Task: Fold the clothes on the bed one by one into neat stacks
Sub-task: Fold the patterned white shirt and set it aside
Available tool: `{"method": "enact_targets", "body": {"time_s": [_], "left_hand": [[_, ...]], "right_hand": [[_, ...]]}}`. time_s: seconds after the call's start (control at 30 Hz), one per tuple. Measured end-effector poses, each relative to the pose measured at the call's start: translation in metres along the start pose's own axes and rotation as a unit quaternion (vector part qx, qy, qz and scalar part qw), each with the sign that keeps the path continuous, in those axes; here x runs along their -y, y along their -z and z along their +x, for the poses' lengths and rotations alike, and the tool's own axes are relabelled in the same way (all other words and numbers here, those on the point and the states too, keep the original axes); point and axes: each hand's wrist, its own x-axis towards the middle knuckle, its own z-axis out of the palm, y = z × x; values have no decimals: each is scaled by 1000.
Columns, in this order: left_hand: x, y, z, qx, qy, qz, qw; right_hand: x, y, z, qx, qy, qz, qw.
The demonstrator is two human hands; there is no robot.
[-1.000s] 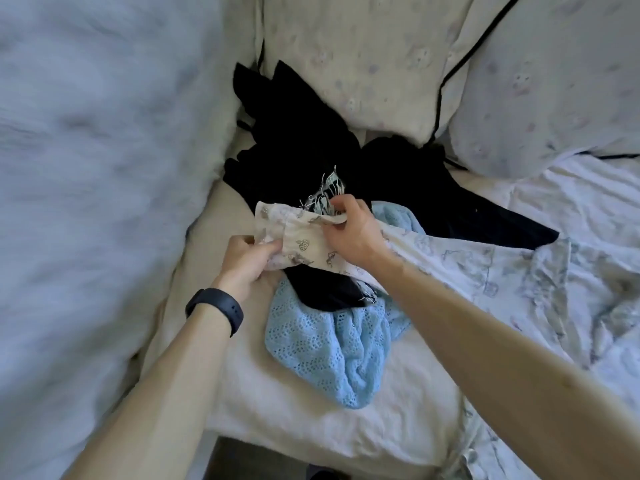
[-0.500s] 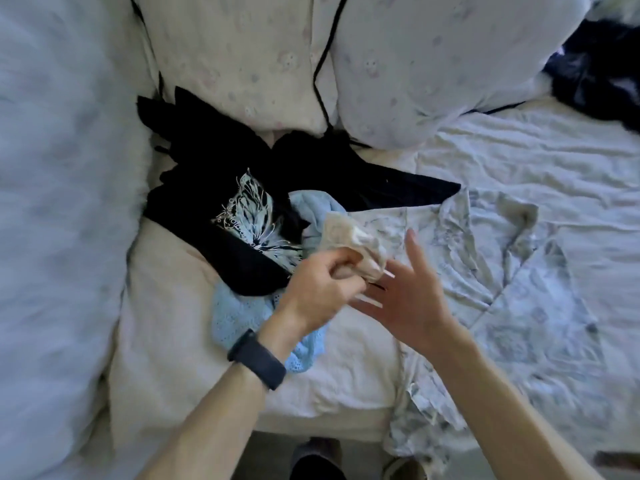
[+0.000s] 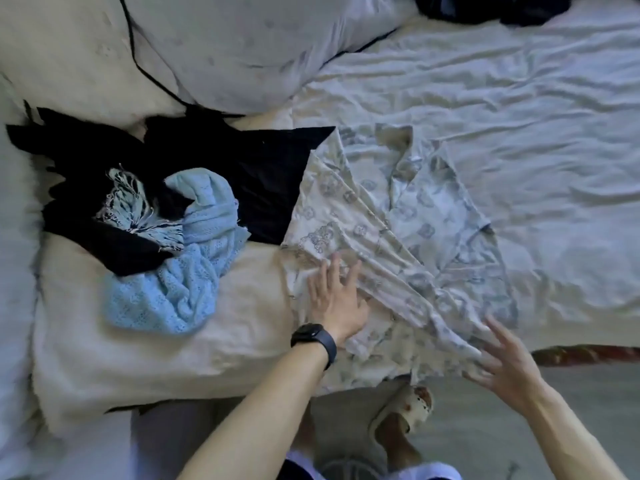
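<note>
Wrinkled white bed sheet is carrying everything: two plump pale pillows with black piping are sitting at the far left, and a thick cream quilted pad is lying along the near left edge. A crumpled black garment is sprawling across the pad's far side, right up against the pillows. The cream short-sleeved shirt with grey-blue print is lying spread out in the middle of the bed, collar pointing away from the person, creased in long diagonal folds, its left part overlapping the black garment and its hem reaching the near bed edge. A light blue open-knit piece is lying bunched on the pad, tangled with the black garment, and a fringed blue-and-white woven scarf is sitting on top of both. Left hand, with a black wristband, is pressing flat on the shirt's near-left part, fingers straight and slightly apart. Right hand is holding nothing, fingers splayed wide at the shirt's hem by the bed edge; cannot tell whether it is touching the fabric. A dark heap of clothes is lying at the far edge. A cream slipper is showing on the floor below.
</note>
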Motion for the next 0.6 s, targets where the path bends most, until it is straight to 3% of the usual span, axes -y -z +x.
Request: {"method": "enact_targets", "body": {"time_s": [0.1,0.23,0.37,0.43,0.5,0.6], "left_hand": [[15,-24,20,-11,30,130,991],[16,-31,26,-28,43,162,985],[4,-31,17,-113,34,157,981],[-2,-31,14,-111,23,177,978],[-4,-33,13,-76,20,198,977],[-15,-37,9,-107,-11,209,972]], "right_hand": [[-14,22,43,-87,52,-118,988],[-27,33,66,-121,104,-279,947],[-28,45,63,-146,134,-173,965],[-28,52,58,-132,144,-123,973],[-32,57,59,-98,134,-141,976],[-32,57,61,-96,133,-198,966]]}}
